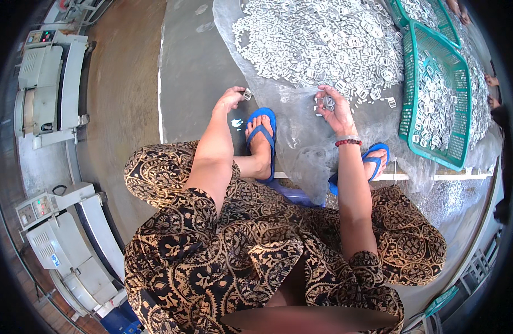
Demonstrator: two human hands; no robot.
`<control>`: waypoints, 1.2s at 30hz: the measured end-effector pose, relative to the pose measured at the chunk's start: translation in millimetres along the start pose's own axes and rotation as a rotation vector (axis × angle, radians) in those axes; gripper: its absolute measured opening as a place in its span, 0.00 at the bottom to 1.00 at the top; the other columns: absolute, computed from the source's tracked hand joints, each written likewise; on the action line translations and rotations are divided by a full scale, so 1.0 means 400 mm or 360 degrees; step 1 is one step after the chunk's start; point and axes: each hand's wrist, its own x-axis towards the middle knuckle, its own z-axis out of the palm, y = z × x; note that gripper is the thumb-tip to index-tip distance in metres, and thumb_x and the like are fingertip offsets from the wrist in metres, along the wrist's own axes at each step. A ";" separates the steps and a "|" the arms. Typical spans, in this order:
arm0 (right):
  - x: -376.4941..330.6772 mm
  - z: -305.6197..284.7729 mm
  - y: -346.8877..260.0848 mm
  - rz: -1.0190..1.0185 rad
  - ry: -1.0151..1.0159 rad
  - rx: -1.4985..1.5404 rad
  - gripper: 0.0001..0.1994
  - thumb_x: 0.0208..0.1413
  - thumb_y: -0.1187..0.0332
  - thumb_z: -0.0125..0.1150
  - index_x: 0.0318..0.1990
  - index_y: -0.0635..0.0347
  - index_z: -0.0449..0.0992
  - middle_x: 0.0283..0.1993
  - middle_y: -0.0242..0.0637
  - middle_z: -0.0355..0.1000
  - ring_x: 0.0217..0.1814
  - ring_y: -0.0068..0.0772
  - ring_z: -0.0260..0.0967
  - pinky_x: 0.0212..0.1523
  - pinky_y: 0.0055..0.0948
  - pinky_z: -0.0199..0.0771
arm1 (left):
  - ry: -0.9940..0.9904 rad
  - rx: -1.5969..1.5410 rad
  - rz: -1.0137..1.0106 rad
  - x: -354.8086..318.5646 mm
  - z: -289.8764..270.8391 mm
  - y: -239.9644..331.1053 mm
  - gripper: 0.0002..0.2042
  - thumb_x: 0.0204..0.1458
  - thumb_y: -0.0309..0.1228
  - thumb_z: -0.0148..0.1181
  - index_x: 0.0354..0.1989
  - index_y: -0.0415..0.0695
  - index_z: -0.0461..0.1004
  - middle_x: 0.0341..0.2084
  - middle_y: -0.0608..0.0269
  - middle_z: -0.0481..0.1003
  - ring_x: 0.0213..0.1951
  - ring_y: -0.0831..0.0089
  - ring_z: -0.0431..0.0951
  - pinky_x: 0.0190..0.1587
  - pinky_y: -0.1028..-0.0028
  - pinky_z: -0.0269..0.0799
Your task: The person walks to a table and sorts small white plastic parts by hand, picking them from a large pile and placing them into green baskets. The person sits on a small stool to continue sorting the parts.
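Between the thumb and fingertips of my left hand (231, 98) is a small silvery slide buckle (247, 94), held just above the grey floor. My right hand (339, 111) is turned palm up with its fingers curled around several similar metal buckles (327, 102). It sits at the near edge of a broad heap of small buckles and pellet-like pieces (329, 42). The heap lies on a clear plastic sheet (278, 100), which passes beneath my right hand. A few loose pieces lie beside that hand.
A green basket (408, 94) holding buckles stands right of the heap, with a second green basket (400, 12) beyond it. My feet in blue flip-flops (274, 136) are between my arms. Grey machines (42, 83) line the left side. Other people's hands (492, 81) show at the far right.
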 end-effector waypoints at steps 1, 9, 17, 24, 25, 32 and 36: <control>0.000 -0.007 -0.007 -0.0058 -0.0043 0.0062 0.11 0.58 0.66 0.49 0.45 0.60 0.70 0.36 0.34 0.69 0.29 0.24 0.60 0.29 0.23 0.66 | 0.0119 0.0258 0.0099 -0.006 0.011 0.013 0.20 0.48 0.37 0.61 0.48 0.42 0.70 0.33 0.62 0.72 0.24 0.75 0.67 0.22 0.75 0.61; -0.021 0.038 -0.100 -0.0213 -0.0306 -0.0471 0.26 0.60 0.61 0.52 0.64 0.58 0.57 0.46 0.36 0.69 0.30 0.19 0.64 0.26 0.16 0.68 | 0.0006 0.0758 0.1209 -0.190 0.108 0.480 0.14 0.52 0.37 0.57 0.41 0.42 0.71 0.31 0.56 0.76 0.36 0.64 0.75 0.39 0.67 0.68; -0.072 0.111 -0.199 -0.0736 0.0085 -0.0965 0.19 0.64 0.59 0.45 0.57 0.58 0.66 0.17 0.25 0.62 0.17 0.13 0.56 0.18 0.17 0.58 | -0.0113 0.0702 0.1436 -0.454 0.244 0.695 0.13 0.55 0.33 0.51 0.46 0.42 0.68 0.31 0.47 0.75 0.35 0.54 0.76 0.37 0.62 0.68; -0.097 0.042 -0.216 -0.1196 0.0655 -0.1364 0.14 0.64 0.62 0.43 0.44 0.62 0.73 0.23 0.37 0.68 0.24 0.27 0.64 0.30 0.30 0.66 | -0.0142 0.1056 0.1395 -0.434 0.364 0.725 0.17 0.56 0.38 0.46 0.28 0.35 0.73 0.24 0.41 0.73 0.31 0.44 0.73 0.34 0.54 0.67; -0.097 0.032 -0.220 -0.1312 0.0784 -0.1268 0.14 0.63 0.63 0.44 0.42 0.62 0.74 0.26 0.41 0.70 0.26 0.31 0.66 0.32 0.32 0.67 | -0.0189 0.0980 0.1538 -0.422 0.390 0.728 0.16 0.56 0.37 0.46 0.28 0.35 0.73 0.24 0.40 0.72 0.31 0.44 0.73 0.33 0.54 0.66; -0.083 -0.012 -0.243 -0.1071 0.0904 -0.0971 0.13 0.58 0.62 0.51 0.34 0.64 0.74 0.31 0.37 0.74 0.35 0.28 0.68 0.38 0.30 0.68 | 0.0355 0.0322 0.1616 -0.434 0.546 0.658 0.13 0.57 0.33 0.46 0.26 0.36 0.70 0.17 0.42 0.71 0.23 0.45 0.72 0.24 0.56 0.63; -0.090 -0.033 -0.285 -0.1073 0.0150 -0.1147 0.12 0.58 0.63 0.50 0.37 0.64 0.74 0.33 0.40 0.74 0.37 0.35 0.71 0.40 0.33 0.69 | 0.0268 0.0255 0.1338 -0.436 0.527 0.651 0.18 0.60 0.38 0.45 0.27 0.36 0.71 0.15 0.50 0.71 0.18 0.59 0.72 0.22 0.62 0.63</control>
